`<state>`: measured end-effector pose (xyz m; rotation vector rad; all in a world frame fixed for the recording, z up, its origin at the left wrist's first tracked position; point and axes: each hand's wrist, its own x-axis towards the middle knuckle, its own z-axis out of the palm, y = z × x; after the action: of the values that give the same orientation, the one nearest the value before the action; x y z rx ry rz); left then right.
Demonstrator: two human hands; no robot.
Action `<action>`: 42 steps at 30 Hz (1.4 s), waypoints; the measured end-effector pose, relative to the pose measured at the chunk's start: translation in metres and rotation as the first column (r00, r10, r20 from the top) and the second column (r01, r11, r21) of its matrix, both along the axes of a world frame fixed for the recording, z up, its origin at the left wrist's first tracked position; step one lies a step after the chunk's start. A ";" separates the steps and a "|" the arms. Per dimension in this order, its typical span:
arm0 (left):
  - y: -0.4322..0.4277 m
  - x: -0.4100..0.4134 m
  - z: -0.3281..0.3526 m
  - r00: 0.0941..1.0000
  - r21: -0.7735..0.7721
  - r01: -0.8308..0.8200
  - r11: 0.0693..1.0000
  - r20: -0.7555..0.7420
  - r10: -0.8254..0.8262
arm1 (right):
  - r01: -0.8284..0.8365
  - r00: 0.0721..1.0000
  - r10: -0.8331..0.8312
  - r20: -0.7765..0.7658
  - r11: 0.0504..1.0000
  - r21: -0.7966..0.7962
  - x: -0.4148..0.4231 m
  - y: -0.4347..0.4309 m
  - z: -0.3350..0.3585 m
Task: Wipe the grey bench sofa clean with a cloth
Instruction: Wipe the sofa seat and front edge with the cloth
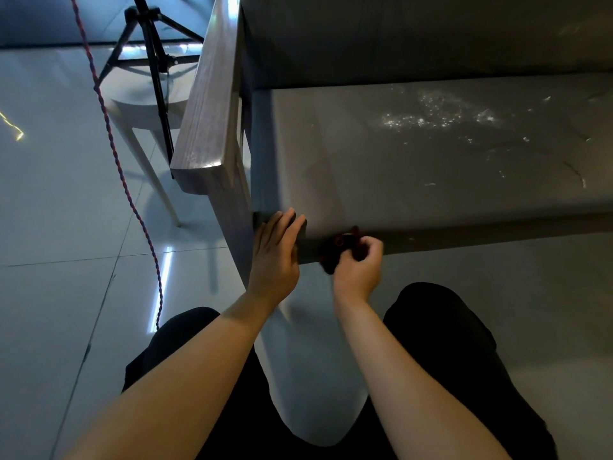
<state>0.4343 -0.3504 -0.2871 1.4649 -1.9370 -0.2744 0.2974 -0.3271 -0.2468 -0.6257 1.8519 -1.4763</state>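
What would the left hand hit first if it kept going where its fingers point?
The left hand touches the front corner of the grey seat. Going on, it would slide over bare cushion beside the wooden armrest, probably reaching the backrest first; depth is unclear.

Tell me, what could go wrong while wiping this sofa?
1. The white specks lie farther back on the seat, away from the dark cloth the right hand grips at the front edge; they might get missed or swept onto the floor.
2. The red cord trails across the floor nearby; a foot might catch it.
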 end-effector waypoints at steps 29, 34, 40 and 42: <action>0.002 -0.009 0.005 0.998 0.014 -0.059 0.998 0.005 0.059 | -0.236 0.969 0.235 0.071 0.972 -0.004 0.019 0.007 -0.010; 0.003 -0.004 0.003 1.000 0.004 -0.031 1.000 0.002 0.031 | 0.058 0.992 -0.051 0.113 0.997 -0.054 -0.005 -0.001 -0.006; 0.001 0.000 0.001 1.000 0.016 -0.015 1.000 -0.016 0.015 | 0.022 0.993 -0.019 0.116 1.000 -0.021 0.009 -0.004 -0.011; 0.001 -0.002 0.001 1.000 0.028 -0.014 0.999 -0.024 0.015 | -0.052 0.993 0.053 0.102 0.999 -0.015 0.021 0.001 -0.015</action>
<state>0.4320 -0.3499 -0.2860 1.4869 -1.9095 -0.3126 0.3183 -0.3262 -0.2617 -0.5888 1.7372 -1.4593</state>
